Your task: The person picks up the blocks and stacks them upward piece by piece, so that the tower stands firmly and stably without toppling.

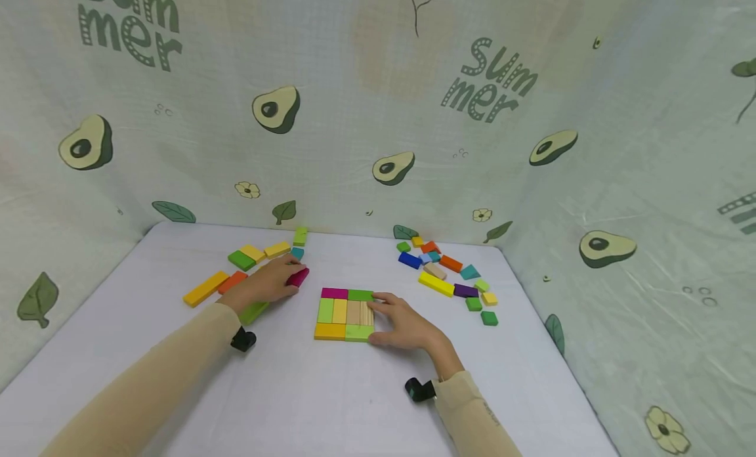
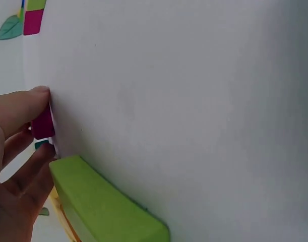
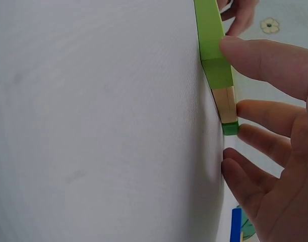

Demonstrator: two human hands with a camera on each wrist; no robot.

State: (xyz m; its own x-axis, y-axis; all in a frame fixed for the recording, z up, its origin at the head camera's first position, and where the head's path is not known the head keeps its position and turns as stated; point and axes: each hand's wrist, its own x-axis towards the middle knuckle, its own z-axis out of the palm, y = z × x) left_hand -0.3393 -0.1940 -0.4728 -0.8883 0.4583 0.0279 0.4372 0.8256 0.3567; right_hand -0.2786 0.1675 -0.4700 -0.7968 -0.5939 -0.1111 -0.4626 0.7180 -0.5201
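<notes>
Between thumb and fingers, my left hand [image 1: 266, 285] pinches a magenta block [image 1: 298, 278], which also shows in the left wrist view. A light green block [image 2: 101, 201] lies under that wrist. At mid-table several flat blocks form a close-packed rectangle: magenta [image 1: 335, 293] and green [image 1: 360, 295] along the far side, light green, yellow and plain wood in the middle, orange-yellow [image 1: 329, 331] and light green [image 1: 357, 333] along the near side. My right hand [image 1: 407, 324] rests against its right edge, fingers spread and lightly bent, the thumb touching the near light green block [image 3: 211, 35].
Loose blocks lie at the left, among them an orange-yellow bar [image 1: 205, 289], a green block [image 1: 241, 260] and a lime block [image 1: 300, 236]. More are scattered at the right, including a yellow bar [image 1: 436, 284] and a purple block [image 1: 466, 291]. Printed cloth walls enclose the white table [image 1: 307, 398].
</notes>
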